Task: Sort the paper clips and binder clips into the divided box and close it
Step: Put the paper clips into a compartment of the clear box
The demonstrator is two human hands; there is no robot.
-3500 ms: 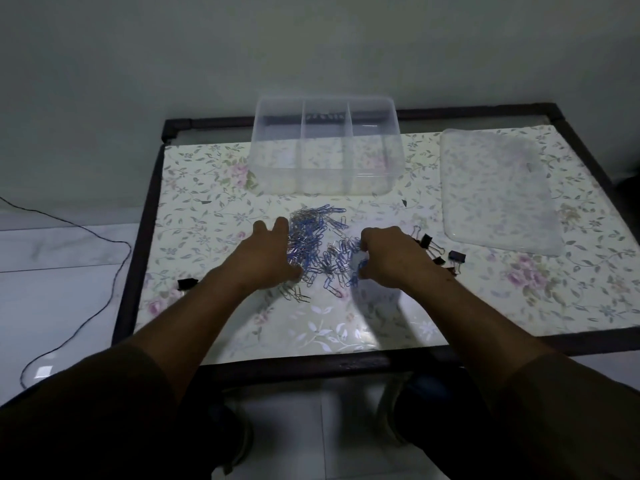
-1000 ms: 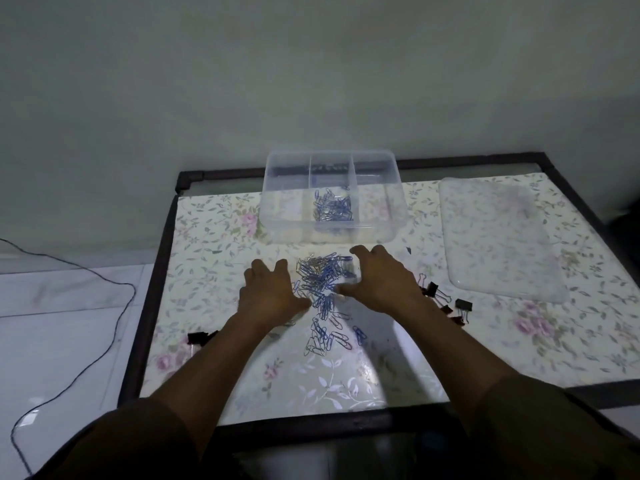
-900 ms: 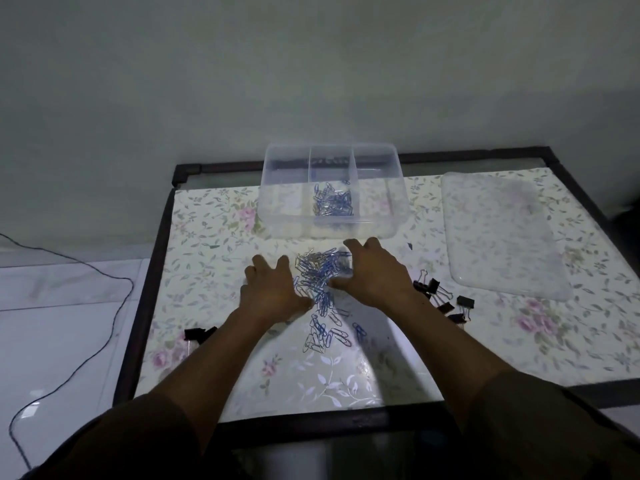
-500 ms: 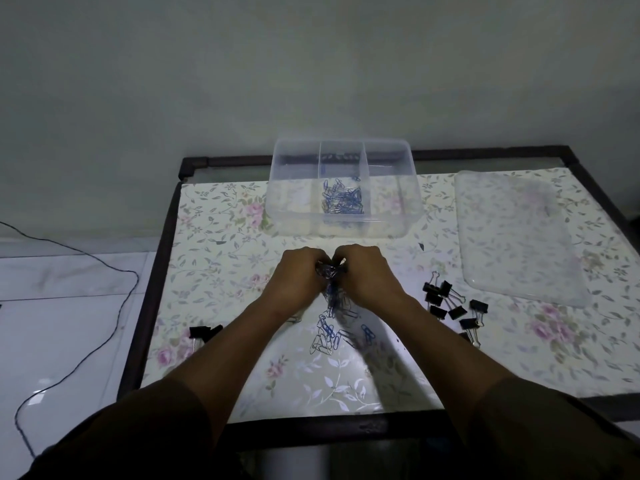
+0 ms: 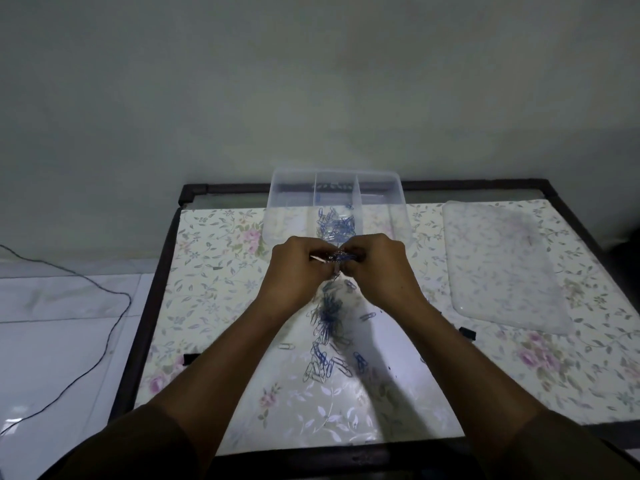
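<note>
While both cupped hands, left hand (image 5: 294,271) and right hand (image 5: 379,268), keep fingers curled around the bunch of paper clips (image 5: 337,259) just in front of the divided box (image 5: 277,216), carry forward over the middle compartment, already part-filled with clips. Keep palms pressed together; a chain of clips dangles below. Release low inside the walls. Return for the loose paper clips (image 5: 327,327) on the table (image 5: 214,289). Leave binder clip (image 5: 467,333) and lid (image 5: 502,265) for later.
</note>
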